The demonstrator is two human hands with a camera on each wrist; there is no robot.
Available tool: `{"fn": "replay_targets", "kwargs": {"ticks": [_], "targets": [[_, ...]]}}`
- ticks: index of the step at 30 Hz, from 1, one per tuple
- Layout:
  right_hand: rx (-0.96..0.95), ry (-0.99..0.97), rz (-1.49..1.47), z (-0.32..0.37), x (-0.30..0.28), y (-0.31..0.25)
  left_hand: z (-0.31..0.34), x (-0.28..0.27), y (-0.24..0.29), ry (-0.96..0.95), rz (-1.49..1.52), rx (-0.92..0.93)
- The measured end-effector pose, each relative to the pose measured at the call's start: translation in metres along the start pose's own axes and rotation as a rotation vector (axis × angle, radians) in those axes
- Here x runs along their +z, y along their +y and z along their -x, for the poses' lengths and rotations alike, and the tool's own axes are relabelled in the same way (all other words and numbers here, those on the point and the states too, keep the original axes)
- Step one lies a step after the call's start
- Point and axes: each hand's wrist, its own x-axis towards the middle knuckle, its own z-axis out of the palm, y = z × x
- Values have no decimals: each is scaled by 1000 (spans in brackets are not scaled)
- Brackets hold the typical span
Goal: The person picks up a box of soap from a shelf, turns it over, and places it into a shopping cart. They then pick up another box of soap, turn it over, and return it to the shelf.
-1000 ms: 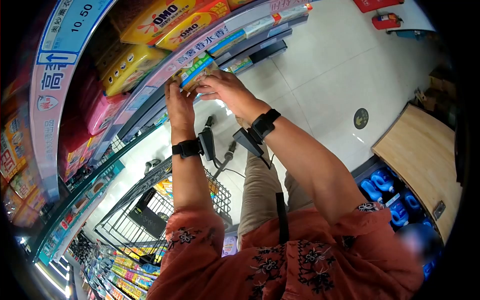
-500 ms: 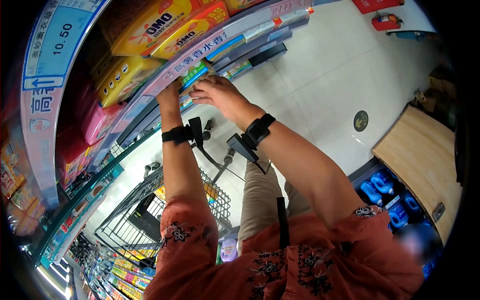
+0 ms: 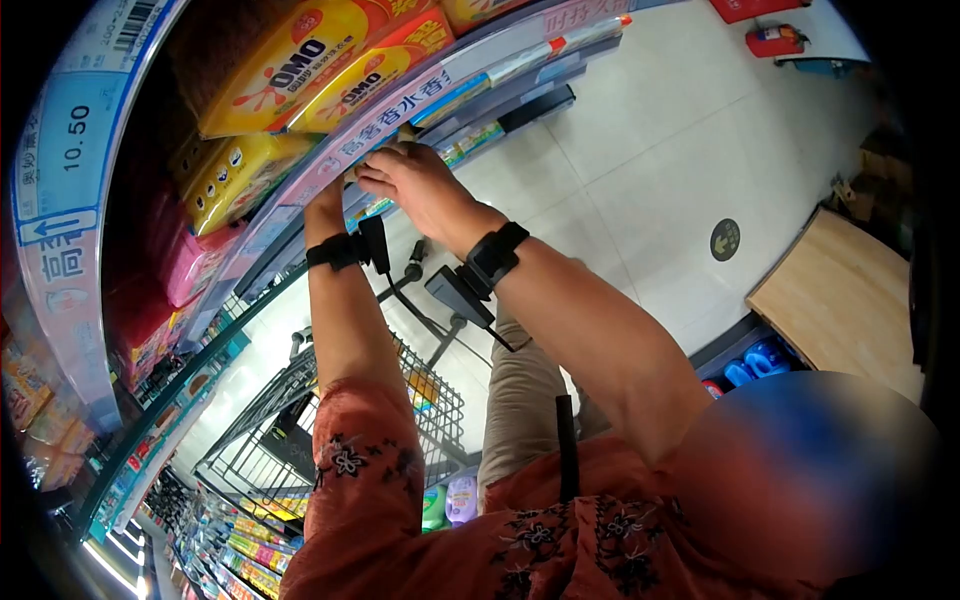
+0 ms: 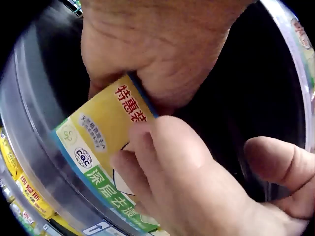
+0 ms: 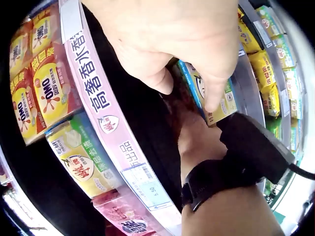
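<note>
A yellow, green and blue laundry soap pack (image 4: 98, 128) sits tilted in the dark shelf gap, most of it hidden in the head view. My left hand (image 3: 325, 205) reaches in under the pink shelf strip; in the left wrist view it grips the pack's upper corner, its fingertips hidden. My right hand (image 3: 415, 180) is beside it. Its slightly bent fingers (image 4: 172, 147) rest on the pack's printed face while the thumb (image 4: 270, 160) stays apart. In the right wrist view, the pack's end (image 5: 226, 105) shows beneath my right hand (image 5: 177, 34).
Yellow OMO packs (image 3: 310, 60) fill the shelf above the pink label strip (image 5: 98, 93). More soap packs (image 5: 261, 73) line the lower shelves. A wire shopping cart (image 3: 430, 390) stands below my left arm. At lower right are a wooden top (image 3: 840, 300) and a large blurred shape (image 3: 800, 470).
Both hands have moved left and deeper toward the shelf with the pack, which now hardly shows in the head view. The blurred shape at lower right has grown much larger.
</note>
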Motion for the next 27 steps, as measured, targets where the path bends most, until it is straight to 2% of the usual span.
{"fn": "replay_targets", "kwargs": {"ticks": [8, 15, 18, 19, 21, 23, 24, 25, 26, 27], "targets": [[7, -5, 86, -9, 4, -10, -3, -1, 4, 55, 37, 20], [31, -8, 37, -3, -21, -1, -10, -3, 18, 55, 4, 11], [46, 48, 28, 22, -25, -4, -11, -12, 24, -135, 91, -55], [57, 36, 41, 30, -29, -3, -12, -16, 27, -129, 150, -78], [105, 39, 78, 51, -34, -6, -13, -6, 29, 113, 410, -108], [128, 26, 93, 73, -49, -3, -4, -27, 45, 219, 505, -207], [140, 13, 106, 84, -56, -3, 7, -35, 56, 333, 593, -291], [152, 19, 118, 98, -61, -4, 17, -80, 67, 434, 829, -365], [161, -32, 116, 111, -75, -2, 35, -110, 87, 335, 1016, -655], [196, 21, 123, 124, -80, 2, 57, -111, 101, 431, 1045, -663]]}}
